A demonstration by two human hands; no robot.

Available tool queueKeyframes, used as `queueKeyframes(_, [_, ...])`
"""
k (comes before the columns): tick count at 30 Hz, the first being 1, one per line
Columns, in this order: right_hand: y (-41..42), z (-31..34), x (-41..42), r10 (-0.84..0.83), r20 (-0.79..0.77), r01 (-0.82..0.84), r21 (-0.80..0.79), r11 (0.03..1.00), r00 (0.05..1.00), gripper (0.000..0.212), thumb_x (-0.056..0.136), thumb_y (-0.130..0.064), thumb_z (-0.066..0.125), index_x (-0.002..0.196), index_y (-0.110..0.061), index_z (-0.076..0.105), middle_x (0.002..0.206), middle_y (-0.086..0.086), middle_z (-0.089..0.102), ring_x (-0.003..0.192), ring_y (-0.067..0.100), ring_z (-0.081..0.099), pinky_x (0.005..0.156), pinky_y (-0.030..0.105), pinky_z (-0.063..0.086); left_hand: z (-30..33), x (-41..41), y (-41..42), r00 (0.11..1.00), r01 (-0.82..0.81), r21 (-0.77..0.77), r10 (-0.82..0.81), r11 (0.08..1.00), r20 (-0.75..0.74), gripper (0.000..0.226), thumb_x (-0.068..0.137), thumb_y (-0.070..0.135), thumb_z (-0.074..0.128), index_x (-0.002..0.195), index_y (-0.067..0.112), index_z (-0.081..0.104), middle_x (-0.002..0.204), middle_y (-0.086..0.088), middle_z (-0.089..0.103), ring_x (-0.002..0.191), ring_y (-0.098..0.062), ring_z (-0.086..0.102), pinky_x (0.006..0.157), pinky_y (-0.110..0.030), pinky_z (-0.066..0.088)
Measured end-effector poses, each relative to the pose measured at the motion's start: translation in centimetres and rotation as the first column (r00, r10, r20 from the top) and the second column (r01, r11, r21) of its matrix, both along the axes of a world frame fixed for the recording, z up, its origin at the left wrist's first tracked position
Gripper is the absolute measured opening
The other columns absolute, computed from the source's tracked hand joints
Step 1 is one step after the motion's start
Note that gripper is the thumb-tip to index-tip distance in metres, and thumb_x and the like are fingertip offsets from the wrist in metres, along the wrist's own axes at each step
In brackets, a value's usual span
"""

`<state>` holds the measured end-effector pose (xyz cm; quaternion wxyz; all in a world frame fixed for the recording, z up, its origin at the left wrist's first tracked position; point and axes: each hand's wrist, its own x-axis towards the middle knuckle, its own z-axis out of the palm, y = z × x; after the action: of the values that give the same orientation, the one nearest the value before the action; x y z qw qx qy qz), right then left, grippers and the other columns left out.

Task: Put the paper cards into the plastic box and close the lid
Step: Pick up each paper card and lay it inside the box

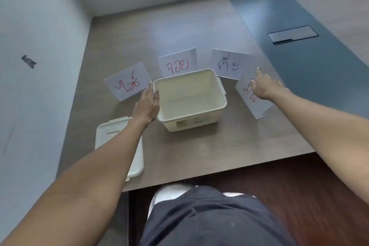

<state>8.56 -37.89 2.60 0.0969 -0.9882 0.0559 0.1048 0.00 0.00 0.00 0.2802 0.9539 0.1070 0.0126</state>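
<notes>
Open box [190,98] sits mid-desk, a bit toward the near edge, nothing visible inside it. The lid [119,146] lies flat at the near left corner of the desk [179,32], but the left forearm crosses right over it, so only parts show.

Four cards ring the box. Left card [127,80] has red writing and is just off the box's left side. Behind the box is a second red card [178,63], its bottom edge hidden by the box's far rim. Far right of the box is a card with black writing [229,64], one corner tucked behind the right-hand card [252,96], whose red writing is mostly covered by the hand, can't read it.

Left hand [146,106] is flat against the box's left wall, fingers together, fingertips at the left card's corner. Can't tell if it actually grips anything. Right hand [264,88] lies spread on top of the right card, fingers apart, index pointing away, not pinching as far as I can see.

There's a dark rectangular panel [292,34] set in the desk far right. The picture is generally soft, and the labels on the box front are unreadable.
</notes>
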Motion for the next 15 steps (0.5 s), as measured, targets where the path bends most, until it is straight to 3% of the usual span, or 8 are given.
queueKeyframes(3, [0.5, -0.3, -1.6, -0.031, -0.008, 0.031, -0.009, 0.999, 0.999, 0.068, 0.101, -0.023, 0.041, 0.158, -0.016, 0.003, 0.153, 0.019, 0.033, 0.135, 0.044, 0.040, 0.108, 0.052, 0.033, -0.8, -1.1, -0.3, 0.999, 0.009, -0.115, -0.003, 0.993, 0.052, 0.056, 0.107, 0.032, 0.021, 0.159, 0.013, 0.011, 0.161, -0.011, 0.022, 0.149, -0.023, 0.021, 0.118, -0.033, 0.015])
queueKeyframes(5, [0.4, -4.2, -3.1, -0.045, -0.135, 0.044, -0.017, 0.999, 0.990, 0.078, 0.097, -0.013, 0.050, 0.158, -0.015, 0.001, 0.153, 0.019, 0.032, 0.135, 0.046, 0.039, 0.107, 0.053, 0.034, -5.6, -3.3, -0.7, 0.997, -0.036, -0.269, 0.015, 0.963, -0.079, 0.055, 0.108, 0.029, 0.022, 0.158, 0.012, 0.011, 0.156, -0.013, 0.030, 0.145, -0.023, 0.027, 0.113, -0.026, 0.017])
queueKeyframes(9, [-0.4, -5.6, -4.1, -0.059, -0.091, 0.059, 0.005, 0.998, 0.994, 0.085, 0.091, -0.005, 0.057, 0.157, -0.012, 0.004, 0.142, 0.025, 0.043, 0.128, 0.047, 0.046, 0.102, 0.051, 0.040, -6.2, -4.3, -1.3, 0.997, -0.070, -0.334, 0.060, 0.940, -0.040, 0.053, 0.108, 0.029, 0.021, 0.159, 0.017, 0.011, 0.152, -0.012, 0.036, 0.141, -0.023, 0.033, 0.105, -0.022, 0.020])
queueKeyframes(11, [0.0, -5.8, -4.0, -0.062, -0.042, 0.063, 0.044, 0.997, 0.997, 0.078, 0.089, -0.001, 0.058, 0.155, -0.010, 0.016, 0.135, 0.028, 0.050, 0.123, 0.047, 0.050, 0.098, 0.049, 0.044, -6.0, -4.1, -1.3, 0.997, -0.072, -0.351, 0.068, 0.934, -0.022, 0.053, 0.108, 0.025, 0.022, 0.159, 0.016, 0.011, 0.158, -0.010, 0.029, 0.146, -0.019, 0.027, 0.106, -0.018, 0.015])
queueKeyframes(13, [0.1, -5.9, -4.1, -0.068, -0.014, 0.069, 0.097, 0.993, 0.998, 0.057, 0.089, 0.001, 0.055, 0.141, -0.007, 0.035, 0.125, 0.029, 0.057, 0.115, 0.049, 0.054, 0.091, 0.048, 0.047, -6.3, -4.2, -1.4, 0.997, -0.073, -0.374, 0.074, 0.925, -0.013, 0.053, 0.107, 0.022, 0.022, 0.159, 0.016, 0.010, 0.163, -0.005, 0.022, 0.150, -0.017, 0.019, 0.109, -0.017, 0.012])
queueKeyframes(15, [0.4, -5.7, -4.3, -0.053, 0.024, 0.050, 0.115, 0.992, 0.998, 0.042, 0.089, -0.001, 0.054, 0.130, -0.005, 0.044, 0.120, 0.030, 0.059, 0.110, 0.050, 0.056, 0.088, 0.048, 0.049, -6.2, -4.1, -1.4, 0.996, -0.083, -0.412, 0.083, 0.907, -0.019, 0.055, 0.105, 0.020, 0.022, 0.159, 0.018, 0.010, 0.164, -0.002, 0.018, 0.151, -0.015, 0.016, 0.111, -0.019, 0.011])
